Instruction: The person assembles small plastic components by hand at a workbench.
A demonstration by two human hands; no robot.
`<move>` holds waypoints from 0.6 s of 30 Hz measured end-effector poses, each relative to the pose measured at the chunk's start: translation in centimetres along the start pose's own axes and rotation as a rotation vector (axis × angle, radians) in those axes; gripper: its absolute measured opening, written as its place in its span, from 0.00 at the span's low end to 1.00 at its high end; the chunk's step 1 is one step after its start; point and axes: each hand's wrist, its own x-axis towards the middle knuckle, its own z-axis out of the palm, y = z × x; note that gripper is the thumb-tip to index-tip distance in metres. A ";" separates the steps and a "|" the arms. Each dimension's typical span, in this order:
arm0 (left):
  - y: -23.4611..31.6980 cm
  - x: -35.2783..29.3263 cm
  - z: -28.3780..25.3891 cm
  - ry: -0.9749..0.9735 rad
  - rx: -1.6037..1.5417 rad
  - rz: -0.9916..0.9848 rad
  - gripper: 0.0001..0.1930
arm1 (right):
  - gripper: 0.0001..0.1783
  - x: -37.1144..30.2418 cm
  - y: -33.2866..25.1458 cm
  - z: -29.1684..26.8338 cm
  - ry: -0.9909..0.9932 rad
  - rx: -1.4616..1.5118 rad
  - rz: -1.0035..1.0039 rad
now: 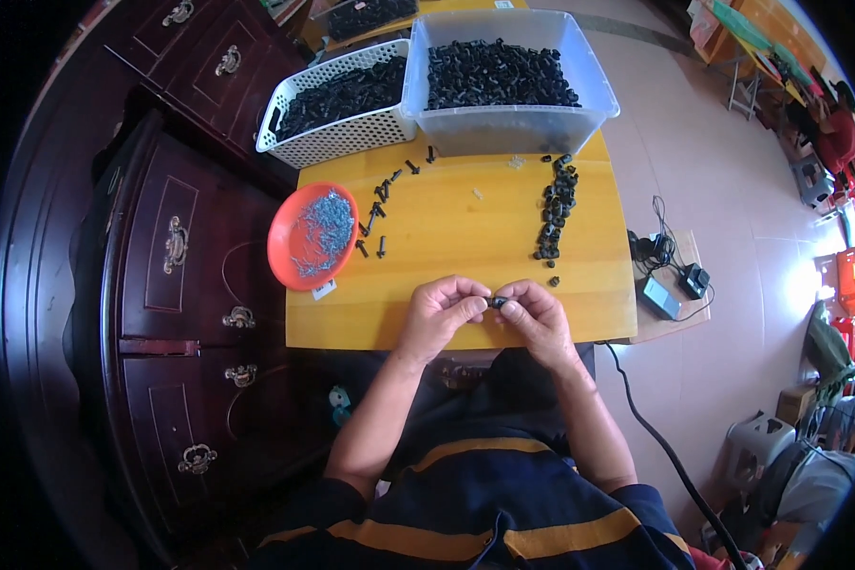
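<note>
Near the table's front edge, a small black plastic part (496, 302) is pinched between my two hands. My left hand (444, 312) grips its left end with thumb and forefinger, and my right hand (539, 323) grips the right end. Fingertips cover much of the part, so I cannot tell whether it is one piece or two. Left of my hands lies a loose curved row of black stem-like plastic pieces (374, 217). On the right, a column of short black caps (556, 214) runs down the table. Small silvery screws or pins (328, 228) fill part of a red oval dish (280, 261).
At the back of the yellow table (446, 247) stand a white perforated basket (351, 139) and a clear plastic bin (513, 131), both holding black parts. Dark wooden drawers (190, 218) flank the left. A blue-grey box with cables (657, 297) sits off the right edge.
</note>
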 end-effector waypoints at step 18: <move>0.5 0.2 -0.4 -0.013 0.390 0.047 0.03 | 0.04 -0.1 1.2 0.4 0.061 -0.172 -0.027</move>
